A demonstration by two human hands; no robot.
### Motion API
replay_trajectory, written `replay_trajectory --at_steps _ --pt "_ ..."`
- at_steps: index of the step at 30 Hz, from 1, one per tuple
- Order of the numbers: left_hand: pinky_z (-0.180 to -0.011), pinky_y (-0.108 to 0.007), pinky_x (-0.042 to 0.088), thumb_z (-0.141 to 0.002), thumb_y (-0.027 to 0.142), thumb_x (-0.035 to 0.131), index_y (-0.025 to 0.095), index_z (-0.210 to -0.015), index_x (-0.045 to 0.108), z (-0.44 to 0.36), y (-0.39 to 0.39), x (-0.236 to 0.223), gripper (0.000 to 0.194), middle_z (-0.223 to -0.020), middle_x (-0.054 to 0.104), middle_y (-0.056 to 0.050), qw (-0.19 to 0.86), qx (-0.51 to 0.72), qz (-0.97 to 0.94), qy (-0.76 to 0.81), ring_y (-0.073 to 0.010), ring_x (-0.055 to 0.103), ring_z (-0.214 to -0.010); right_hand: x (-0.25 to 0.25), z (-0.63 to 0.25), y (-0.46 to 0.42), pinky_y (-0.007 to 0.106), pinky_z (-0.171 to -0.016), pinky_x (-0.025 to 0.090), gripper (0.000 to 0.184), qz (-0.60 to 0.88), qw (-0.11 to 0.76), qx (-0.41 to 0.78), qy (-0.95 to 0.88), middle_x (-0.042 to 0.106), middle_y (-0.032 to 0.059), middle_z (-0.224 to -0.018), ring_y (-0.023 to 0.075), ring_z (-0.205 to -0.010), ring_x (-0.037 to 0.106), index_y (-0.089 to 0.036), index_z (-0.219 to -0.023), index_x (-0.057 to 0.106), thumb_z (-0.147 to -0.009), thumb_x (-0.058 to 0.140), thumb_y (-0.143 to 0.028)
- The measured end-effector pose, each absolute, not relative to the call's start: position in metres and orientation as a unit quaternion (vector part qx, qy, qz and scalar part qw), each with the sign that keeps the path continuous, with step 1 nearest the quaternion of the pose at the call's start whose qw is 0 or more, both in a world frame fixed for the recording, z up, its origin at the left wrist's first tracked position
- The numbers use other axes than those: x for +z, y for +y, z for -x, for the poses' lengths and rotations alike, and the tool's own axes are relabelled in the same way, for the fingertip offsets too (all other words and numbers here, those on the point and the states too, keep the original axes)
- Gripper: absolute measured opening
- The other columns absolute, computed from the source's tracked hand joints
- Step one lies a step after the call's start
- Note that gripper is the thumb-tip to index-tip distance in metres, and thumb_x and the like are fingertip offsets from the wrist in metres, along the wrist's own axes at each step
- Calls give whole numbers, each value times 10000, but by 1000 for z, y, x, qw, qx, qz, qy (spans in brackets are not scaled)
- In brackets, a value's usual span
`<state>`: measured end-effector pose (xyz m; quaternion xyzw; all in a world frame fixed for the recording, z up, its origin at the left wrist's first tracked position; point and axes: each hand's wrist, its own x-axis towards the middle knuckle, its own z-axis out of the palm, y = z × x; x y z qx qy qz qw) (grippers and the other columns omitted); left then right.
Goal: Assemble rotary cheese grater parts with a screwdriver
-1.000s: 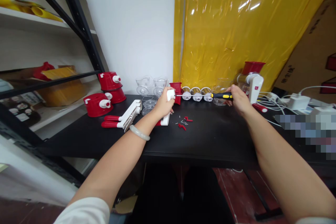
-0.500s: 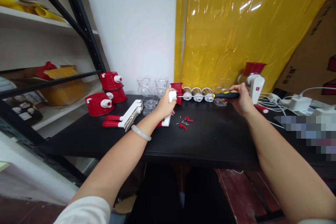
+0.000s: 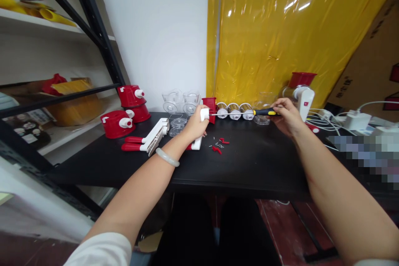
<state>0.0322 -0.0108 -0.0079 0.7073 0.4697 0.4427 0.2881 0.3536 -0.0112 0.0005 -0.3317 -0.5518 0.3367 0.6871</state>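
Observation:
My left hand (image 3: 197, 124) is closed round a white plastic crank handle (image 3: 205, 114), held above the black table. In my right hand (image 3: 286, 116) is a black and yellow screwdriver (image 3: 264, 112), its long shaft lying level and pointing left. The screwdriver's tip meets the right side of the white part; the exact contact is too small to make out. Below the shaft lie small red levers (image 3: 216, 150) and several tiny screws (image 3: 220, 145). Another white piece with a red grip (image 3: 196, 144) rests under my left hand.
Red housings (image 3: 117, 124) and white handles with red grips (image 3: 156, 137) lie at left. Clear plastic cups (image 3: 179, 99) and metal grater drums (image 3: 235, 111) line the back. An assembled rotary grater (image 3: 304, 99) stands at right beside white cables and chargers (image 3: 357, 120).
My right hand's fingers have shifted round the screwdriver's handle, and the handle appears turned. My left hand and the white part stay almost where they were.

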Motion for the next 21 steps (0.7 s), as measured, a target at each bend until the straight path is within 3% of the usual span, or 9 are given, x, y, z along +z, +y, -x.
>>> replay_trajectory --at_steps 6,10,16,18,21 --pt "-408 -221 459 -779 143 509 280 -1292 393 -32 -9 -8 543 -729 562 13 295 446 -697 479 -107 539 -407 -4 -356 -6 280 -314 362 449 405 667 312 -541 463 -33 -503 131 -386 453 -255 -747 528 -748 587 -701" --pt "-416 -238 470 -781 140 494 276 -1298 384 -32 -9 -8 545 -728 552 14 295 451 -699 470 -114 539 -406 -5 -354 -7 264 -316 324 356 404 669 282 -557 425 -64 -486 108 -352 384 -276 -756 509 -701 745 -537" --pt "-413 -248 474 -788 144 487 272 -1300 385 -31 -8 -10 538 -694 541 21 300 443 -698 476 -129 548 -404 1 -351 -15 267 -456 477 364 315 688 348 -554 551 -31 -760 150 -647 588 -297 -820 523 -608 818 -321" --pt "-404 -249 469 -785 143 486 276 -1292 394 -31 -7 -11 532 -692 540 23 296 442 -697 481 -134 552 -399 1 -353 -13 267 -456 480 350 326 684 342 -555 553 -28 -769 151 -657 592 -283 -799 521 -610 811 -337" --pt "-396 -255 465 -786 149 491 270 -1304 391 -31 -7 -11 541 -685 539 22 299 446 -691 484 -143 554 -397 -1 -354 -10 282 -400 432 330 364 667 312 -570 511 -26 -618 143 -508 527 -264 -765 514 -759 646 -567"
